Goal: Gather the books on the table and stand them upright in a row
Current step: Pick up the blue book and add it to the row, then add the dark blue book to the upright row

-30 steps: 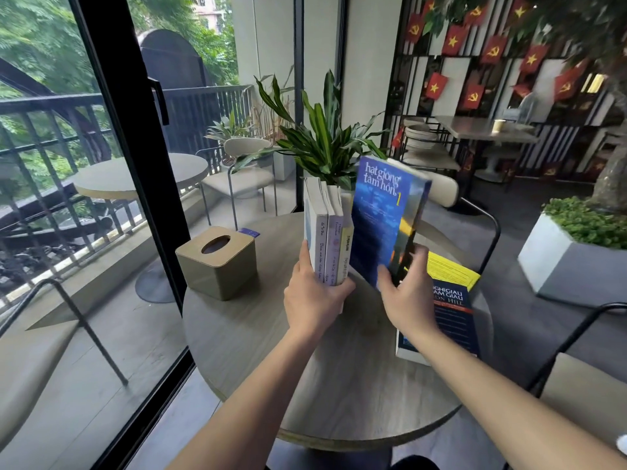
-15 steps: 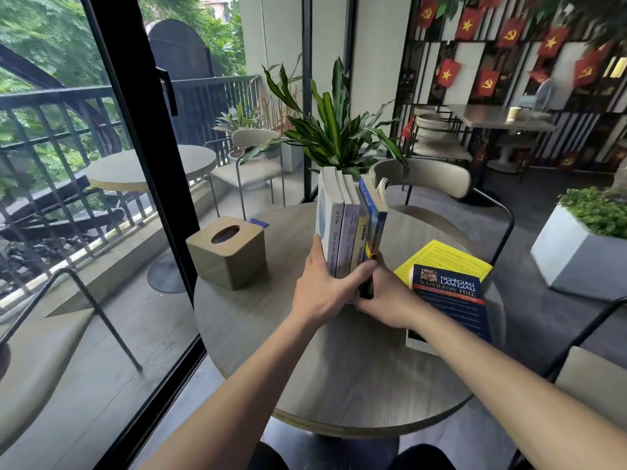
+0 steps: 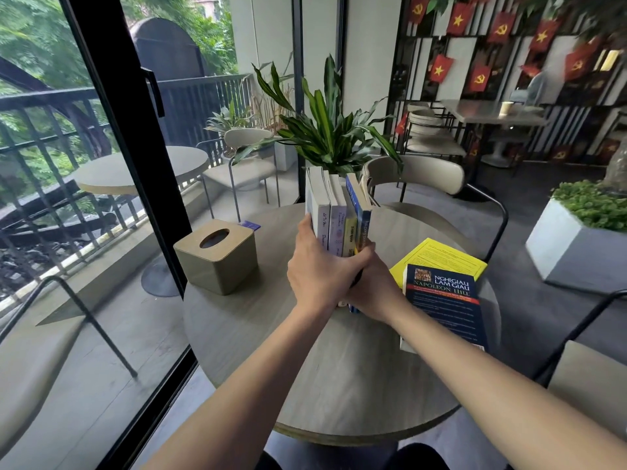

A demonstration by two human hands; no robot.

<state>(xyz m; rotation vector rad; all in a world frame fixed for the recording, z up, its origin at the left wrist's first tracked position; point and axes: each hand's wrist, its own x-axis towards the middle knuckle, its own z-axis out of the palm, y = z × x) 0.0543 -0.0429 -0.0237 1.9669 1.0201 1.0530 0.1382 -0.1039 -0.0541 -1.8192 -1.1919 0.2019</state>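
Observation:
Several books stand upright in a row (image 3: pixel 334 212) in the middle of the round wooden table (image 3: pixel 264 337), spines toward me. The blue book (image 3: pixel 362 218) is at the row's right end. My left hand (image 3: pixel 319 269) wraps around the row's left side and front. My right hand (image 3: pixel 375 293) presses against the lower right side of the blue book, partly hidden behind the left hand. To the right, a dark blue book (image 3: pixel 444 307) lies flat on top of a yellow book (image 3: pixel 441 257).
A tan tissue box (image 3: pixel 217 256) stands on the table's left part. A potted plant (image 3: pixel 332 130) rises just behind the row. A chair (image 3: pixel 417 174) stands behind the table, another at the right (image 3: pixel 590 378). A glass door with a black frame (image 3: pixel 135 171) runs along the left.
One second ago my right hand held the blue book tilted with its cover showing. It now stands in the row at the right end, with both hands closed around the row.

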